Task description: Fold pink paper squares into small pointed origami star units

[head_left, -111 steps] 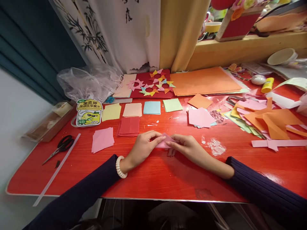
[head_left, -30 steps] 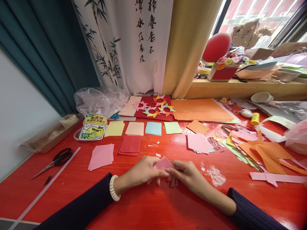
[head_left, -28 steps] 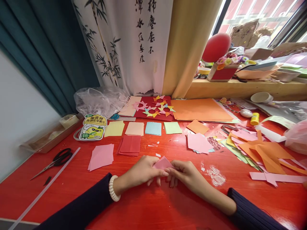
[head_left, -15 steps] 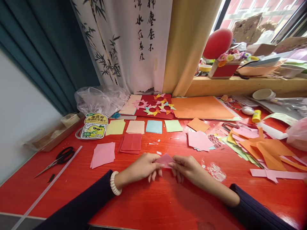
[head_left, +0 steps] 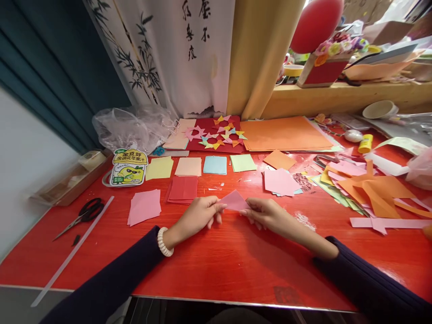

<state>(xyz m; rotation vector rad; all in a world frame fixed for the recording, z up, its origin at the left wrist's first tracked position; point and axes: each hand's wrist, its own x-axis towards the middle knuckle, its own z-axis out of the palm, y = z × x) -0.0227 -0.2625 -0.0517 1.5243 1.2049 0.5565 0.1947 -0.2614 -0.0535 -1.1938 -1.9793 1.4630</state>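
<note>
A small pink paper folded into a triangle is held above the red table, its peak pointing away from me. My left hand pinches its left corner between thumb and fingers. At the right corner, my right hand grips it the same way. Beyond my hands lie stacks of square paper: red, peach, blue, green and yellow. A pink stack rests left of my left hand, and another pink pile sits past my right hand.
Black-handled scissors and a long pale strip lie at the left. Folded paper star rings rest on dark red paper at the back. Orange and pink scraps heap up at the right, near a yellow glue stick.
My view has tipped downward, bringing the table's front edge into sight. Both hands still hold the pink triangle, which now shows more of its face, and they sit slightly farther apart.
</note>
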